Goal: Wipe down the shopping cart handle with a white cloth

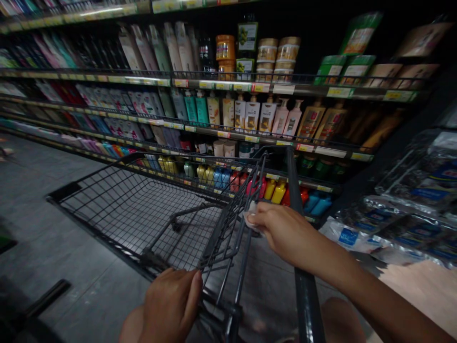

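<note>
A dark wire shopping cart (167,228) stands in front of me, its basket holding nothing that I can see. My left hand (173,300) is closed at the cart's near side, its fingers wrapped over the frame. Reaching over the cart's handle bar (300,238), my right hand (278,226) pinches a small crumpled white cloth or tissue (251,214). This white piece is against the wire bars at the handle end of the basket. The right fingertips are partly hidden behind it.
Store shelves (200,82) with shampoo bottles (252,114) and jars (225,47) run along behind the cart. Shiny plastic-wrapped packs (410,228) are stacked at right. Grey tiled floor (89,286) lies at left, with a dark bar (48,297) near the lower left.
</note>
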`<state>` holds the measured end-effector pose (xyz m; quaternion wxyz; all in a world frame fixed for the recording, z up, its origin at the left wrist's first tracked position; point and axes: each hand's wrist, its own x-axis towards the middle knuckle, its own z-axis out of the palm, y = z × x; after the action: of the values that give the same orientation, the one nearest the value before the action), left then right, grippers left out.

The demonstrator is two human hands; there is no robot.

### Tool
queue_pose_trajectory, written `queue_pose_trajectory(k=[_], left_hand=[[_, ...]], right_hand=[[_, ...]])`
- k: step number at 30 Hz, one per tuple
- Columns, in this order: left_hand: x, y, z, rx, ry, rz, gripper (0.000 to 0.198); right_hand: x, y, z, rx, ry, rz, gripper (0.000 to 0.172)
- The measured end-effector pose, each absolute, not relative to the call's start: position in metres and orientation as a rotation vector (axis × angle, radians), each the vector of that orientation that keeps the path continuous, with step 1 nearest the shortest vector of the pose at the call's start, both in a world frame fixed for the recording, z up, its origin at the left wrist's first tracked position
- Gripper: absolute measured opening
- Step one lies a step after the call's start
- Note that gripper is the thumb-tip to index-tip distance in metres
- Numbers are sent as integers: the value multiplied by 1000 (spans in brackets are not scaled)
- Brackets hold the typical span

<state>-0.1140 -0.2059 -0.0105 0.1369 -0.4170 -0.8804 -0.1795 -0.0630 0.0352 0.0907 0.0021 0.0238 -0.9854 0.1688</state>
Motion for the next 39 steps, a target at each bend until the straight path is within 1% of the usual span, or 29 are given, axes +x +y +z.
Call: queue_pose_trajectory(k=[6, 11, 13, 15, 16, 18, 20, 22, 24, 25, 28, 30, 35, 37, 39], left_hand=[[-115, -204, -8, -1194, -2501, -558, 44], [-116, -201, -4, -1185, -2547, -650, 45], [-115, -202, -1, -1163, -2593, -786, 41], [-112, -203, 4, -1091, -2654, -1052, 30], [-110, -202, 8, -1041, -2674, -1213, 31], [-106, -197, 17, -936, -2673, -1495, 43], [-102, -187, 29, -883, -2633, -1631, 44], [-100, -172, 39, -856, -2606, -1691, 42], [-100, -156, 45, -944, -2614, -1690, 41], [-101, -148, 46, -1026, -2619, -1652, 44], [-103, -136, 41, -1234, -2657, -1519, 65], [-104, -134, 35, -1284, -2703, -1482, 73], [-105, -140, 23, -1226, -2759, -1464, 74], [-105, -141, 21, -1208, -2782, -1482, 74], [-104, -141, 20, -1194, -2808, -1520, 69]], right_hand=[[-34, 12, 99, 248, -3093, 817, 27], [-19, 6, 102, 299, -3122, 1079, 23], [-14, 7, 104, 385, -3108, 1184, 23], [-12, 11, 106, 488, -3082, 1252, 24], [-12, 13, 107, 502, -3062, 1259, 26], [-17, 17, 109, 416, -2972, 1223, 29], [-27, 21, 110, 289, -2823, 1146, 32], [-38, 24, 107, 231, -2742, 1045, 33], [-48, 27, 102, 236, -2804, 928, 31], [-52, 28, 98, 236, -2860, 868, 30], [-60, 31, 85, 200, -2963, 708, 28], [-63, 32, 79, 128, -2970, 621, 27], [-75, 37, 83, -103, -3057, 438, 28], [-80, 38, 86, -112, -3079, 384, 29], [-84, 39, 88, -112, -3091, 335, 30]])
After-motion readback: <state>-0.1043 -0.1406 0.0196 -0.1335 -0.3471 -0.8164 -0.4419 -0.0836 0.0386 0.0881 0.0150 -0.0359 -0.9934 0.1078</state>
